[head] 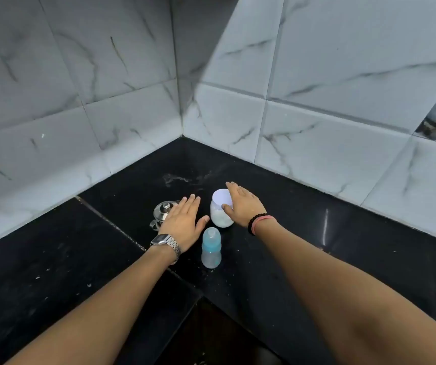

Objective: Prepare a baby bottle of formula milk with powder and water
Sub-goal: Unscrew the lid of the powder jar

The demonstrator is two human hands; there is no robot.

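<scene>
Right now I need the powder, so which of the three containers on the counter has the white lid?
The clear jar by the right hand; white powder shows inside. The baby bottle has a blue top, and the steel pot has a metal lid.

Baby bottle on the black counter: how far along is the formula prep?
Barely begun. Done: nothing visible; the blue-capped baby bottle stands closed, its contents unclear. In hand: the right hand touches the clear white-lidded jar of white powder, lid on; the left hand hovers flat over the lidded steel pot. Left: opening, scooping, adding water, mixing.
</scene>
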